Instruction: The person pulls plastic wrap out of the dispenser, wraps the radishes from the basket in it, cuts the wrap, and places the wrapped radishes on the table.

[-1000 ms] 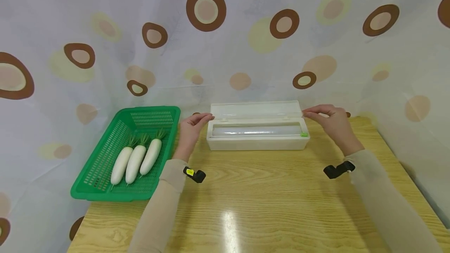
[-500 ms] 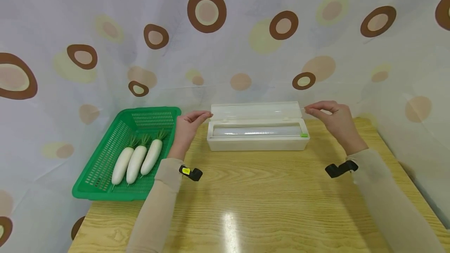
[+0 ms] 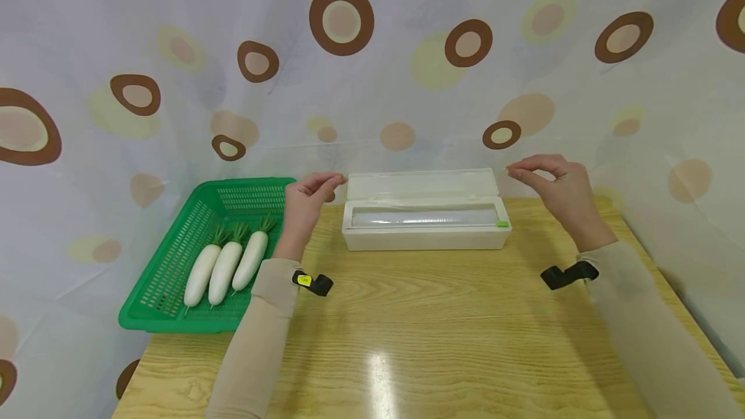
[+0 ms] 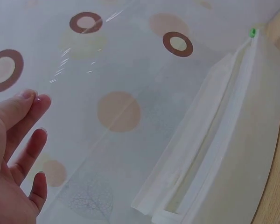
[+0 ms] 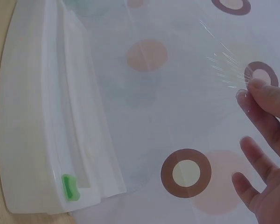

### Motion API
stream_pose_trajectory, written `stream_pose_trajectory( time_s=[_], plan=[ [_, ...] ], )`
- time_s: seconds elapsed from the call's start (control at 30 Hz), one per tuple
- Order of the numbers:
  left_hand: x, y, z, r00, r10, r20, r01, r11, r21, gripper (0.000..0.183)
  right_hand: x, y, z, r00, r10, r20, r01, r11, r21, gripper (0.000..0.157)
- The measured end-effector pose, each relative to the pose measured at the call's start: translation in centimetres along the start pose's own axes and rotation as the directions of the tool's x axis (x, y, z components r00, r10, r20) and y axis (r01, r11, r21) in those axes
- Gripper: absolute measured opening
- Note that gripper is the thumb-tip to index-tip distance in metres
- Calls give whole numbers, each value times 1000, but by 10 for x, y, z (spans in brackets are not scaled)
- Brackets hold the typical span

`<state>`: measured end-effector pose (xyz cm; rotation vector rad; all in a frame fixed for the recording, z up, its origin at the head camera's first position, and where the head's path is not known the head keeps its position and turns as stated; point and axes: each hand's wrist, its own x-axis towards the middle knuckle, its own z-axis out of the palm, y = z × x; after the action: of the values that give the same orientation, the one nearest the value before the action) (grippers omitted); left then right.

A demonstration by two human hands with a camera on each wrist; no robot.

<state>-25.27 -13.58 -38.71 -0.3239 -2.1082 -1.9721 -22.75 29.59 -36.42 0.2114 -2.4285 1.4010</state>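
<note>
A white cling film dispenser (image 3: 427, 240) sits at the back of the table with its lid (image 3: 421, 185) tilted up. Inside lies the cling film roll (image 3: 427, 217), and a green slide cutter (image 3: 502, 224) is at the box's right end. Clear cling film (image 5: 226, 70), nearly invisible apart from its creases, stretches between the hands. My left hand (image 3: 305, 215) pinches one corner between thumb and index finger, left of the lid. On the right, level with the lid's top, my right hand (image 3: 561, 196) pinches the other corner. The remaining fingers of both hands are spread loosely in the wrist views.
A green plastic basket (image 3: 160, 323) stands on the left, with three white radishes (image 3: 225, 273) in it. The wooden table (image 3: 442, 328) stretches in front of the dispenser. Behind hangs a patterned curtain (image 3: 361, 96).
Both hands have risen and moved slightly apart, away from the dispenser, still pinching the cling film. The box and basket stay where they were.
</note>
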Motion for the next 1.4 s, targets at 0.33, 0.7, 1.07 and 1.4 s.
stream_pose_trajectory(
  time_s=[0.33,0.7,1.07,1.4],
  plan=[
    [0,14,-2,999,46,-7,-47,999,-12,25,-3,-17,-5,997,-61,-56,62,998,12,22],
    [1,29,-2,995,99,-25,-100,991,-93,27,-3,-34,-12,992,-86,-96,88,996,22,21],
    [-2,44,-4,981,192,-31,-194,977,-91,17,-4,-44,-19,987,-113,-116,123,989,83,18],
    [-9,53,-10,970,235,-55,-239,966,-101,15,-14,-61,-22,977,-173,-122,187,975,122,16]
  ],
)
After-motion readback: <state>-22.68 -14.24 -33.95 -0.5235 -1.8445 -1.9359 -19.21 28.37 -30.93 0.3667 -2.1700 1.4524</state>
